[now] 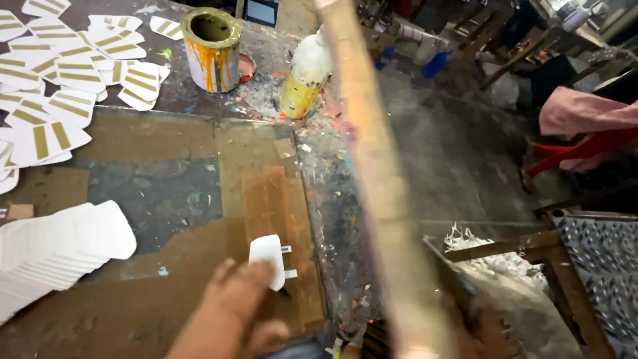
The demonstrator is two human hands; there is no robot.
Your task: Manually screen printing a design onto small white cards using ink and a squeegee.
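My left hand (pixel 229 312) reaches in from the bottom edge, and its fingertips are on a small white card (pixel 268 256). The card lies on a brown cardboard pad (pixel 266 199) on the paint-stained work table (pixel 153 193). A long wooden bar (pixel 372 173) runs, blurred, from the top centre down to the bottom right. My right hand (pixel 482 326) is a blur at the bar's lower end and seems to grip it.
A fanned stack of blank white cards (pixel 60 249) lies at the left. Several cards with gold stripes (pixel 63 73) are spread out at the upper left. A paint can with gold drips (pixel 211 50) and a plastic bottle (pixel 306 70) stand at the back. Another person in pink and red (pixel 578 126) sits at the right.
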